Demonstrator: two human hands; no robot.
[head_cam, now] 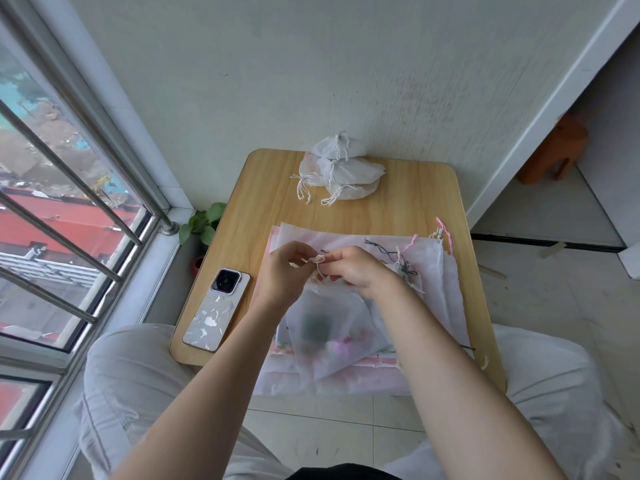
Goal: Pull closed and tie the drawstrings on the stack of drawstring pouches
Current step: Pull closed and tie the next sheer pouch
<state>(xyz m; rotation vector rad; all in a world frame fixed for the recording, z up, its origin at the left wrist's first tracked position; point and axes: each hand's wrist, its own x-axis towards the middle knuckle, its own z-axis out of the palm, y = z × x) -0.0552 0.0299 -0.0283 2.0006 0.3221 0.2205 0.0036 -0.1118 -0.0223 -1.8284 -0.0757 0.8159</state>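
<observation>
A sheer white pouch (pixel 325 337) hangs from its gathered top above a flat stack of pouches (pixel 440 289) on the small wooden table (pixel 263 202). My left hand (pixel 284 271) and my right hand (pixel 353 268) meet over the stack, and each pinches the pale pink drawstring (pixel 319 263) of that pouch, which forms a small loop between the fingertips. Loose grey, pink and cream strings (pixel 403 256) lie on the stack to the right. Several tied white pouches (pixel 341 171) are piled at the table's far edge.
A phone (pixel 217 310) in a patterned case lies face down at the table's left front corner. A potted green plant (pixel 202 223) stands on the floor by the window bars (pixel 83 216). A wall is behind the table; a brown stool (pixel 554 150) stands far right.
</observation>
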